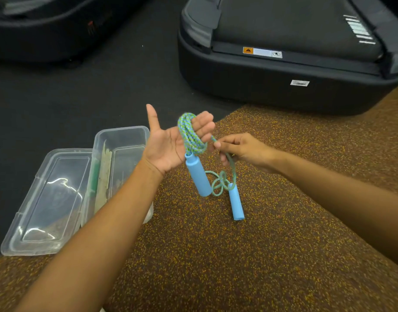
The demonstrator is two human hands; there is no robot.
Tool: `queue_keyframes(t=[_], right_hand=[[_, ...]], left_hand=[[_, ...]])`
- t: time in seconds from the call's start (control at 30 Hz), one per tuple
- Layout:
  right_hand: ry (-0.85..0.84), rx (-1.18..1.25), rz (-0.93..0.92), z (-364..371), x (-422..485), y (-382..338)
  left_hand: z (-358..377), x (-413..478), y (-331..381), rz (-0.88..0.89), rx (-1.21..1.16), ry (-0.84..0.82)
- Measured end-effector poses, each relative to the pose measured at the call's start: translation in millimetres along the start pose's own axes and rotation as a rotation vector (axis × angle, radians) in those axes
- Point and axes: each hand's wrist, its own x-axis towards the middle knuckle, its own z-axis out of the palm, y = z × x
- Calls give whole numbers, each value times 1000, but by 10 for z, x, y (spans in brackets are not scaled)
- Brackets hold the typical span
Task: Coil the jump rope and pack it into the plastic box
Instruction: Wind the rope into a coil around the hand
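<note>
1. L hand (168, 143) is palm up, thumb out, fingers curled round the coiled rope (191, 136); one handle (198, 176) hangs under it.
2. R hand (240, 152) pinches the loose strand just beside the coil.
3. 2nd handle (236, 203) lies on the speckled mat (216, 266), w/ small loops near it.
4. At left the box (123, 129) stands open, lid (51, 199) beside it; the L forearm hides part of the box.
5. Behind, a treadmill (283, 91), well apart.

Blue-green jump rope (192, 136) part-coiled, 2 blue handles dangling; clear plastic box (120, 154) open.

The jump rope (191, 136) is braided blue and green with plain light-blue handles (198, 176); the plastic box (121, 158) is clear; the floor mat (238, 255) is brown, flecked yellow-orange.
</note>
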Motion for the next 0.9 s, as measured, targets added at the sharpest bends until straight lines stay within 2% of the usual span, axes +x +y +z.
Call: queue_keyframes(t=[0.2,0.4,0.53,0.63,0.8,0.9], right_hand=[[-128,-99,75,227,0,106],[-272,-294,186,263,-71,173],[-343,-257,213,331,-128,193],[-212,-232,166,420,-93,170],[253,-328,-109,378,84,93],[371,-282,-203,300,201,37]], left_hand=[[-20,-53,129,192,88,153],[66,-73,224,391,209,404],[98,-79,236,460,241,501],[138,-68,215,424,266,505],[208,-17,174,277,313,464],[195,16,102,175,267,394]])
